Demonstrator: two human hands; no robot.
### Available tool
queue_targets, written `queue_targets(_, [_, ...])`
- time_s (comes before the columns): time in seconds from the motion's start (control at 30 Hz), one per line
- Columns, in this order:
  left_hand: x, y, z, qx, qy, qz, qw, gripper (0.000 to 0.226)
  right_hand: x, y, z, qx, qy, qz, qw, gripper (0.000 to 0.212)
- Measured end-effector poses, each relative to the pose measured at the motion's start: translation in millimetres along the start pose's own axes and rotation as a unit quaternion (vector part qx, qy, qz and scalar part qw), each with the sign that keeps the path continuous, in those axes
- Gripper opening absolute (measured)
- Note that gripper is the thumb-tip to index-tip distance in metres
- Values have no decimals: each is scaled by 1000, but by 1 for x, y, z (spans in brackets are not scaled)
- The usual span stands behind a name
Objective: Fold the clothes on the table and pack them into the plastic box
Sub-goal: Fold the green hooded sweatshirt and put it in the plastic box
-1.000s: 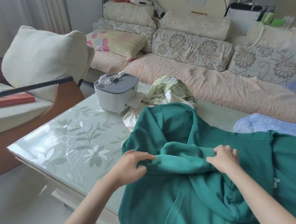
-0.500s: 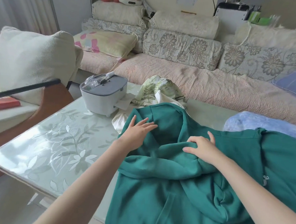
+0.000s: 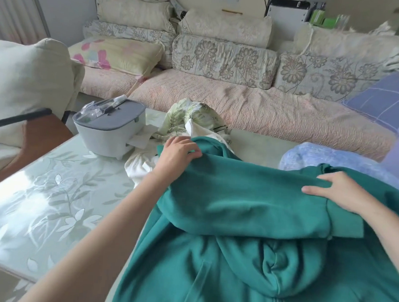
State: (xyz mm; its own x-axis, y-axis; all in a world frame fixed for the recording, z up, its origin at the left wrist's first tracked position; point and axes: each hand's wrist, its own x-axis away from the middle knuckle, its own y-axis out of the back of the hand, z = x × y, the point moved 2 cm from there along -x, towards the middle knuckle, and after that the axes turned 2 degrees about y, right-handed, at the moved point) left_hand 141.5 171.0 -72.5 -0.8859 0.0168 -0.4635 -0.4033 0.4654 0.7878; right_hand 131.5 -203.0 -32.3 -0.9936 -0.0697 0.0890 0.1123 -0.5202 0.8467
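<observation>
Green hoodie (image 3: 245, 258) lies on the bench (image 3: 50, 200), right of the grey lidded container (image 3: 108, 131), one sleeve folded across it. Left hand (image 3: 177, 151) grips the sleeve end nearest the container. Right hand (image 3: 338, 194), fingers flat, presses the far end, apparently to square the fold.

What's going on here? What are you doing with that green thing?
A person is folding a green hoodie on the flower-patterned table. The left hand grips the hoodie's far edge, while the right hand presses flat on the sleeve laid across its body. It is only partly folded. A leaf-print garment, a white garment and a blue garment lie behind it, unfolded.
</observation>
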Motion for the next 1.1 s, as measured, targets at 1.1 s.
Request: queue_targets(1.1, [-2, -11, 25, 115, 327, 47, 937, 46, -22, -32, -64, 254, 36, -202, 945, 12])
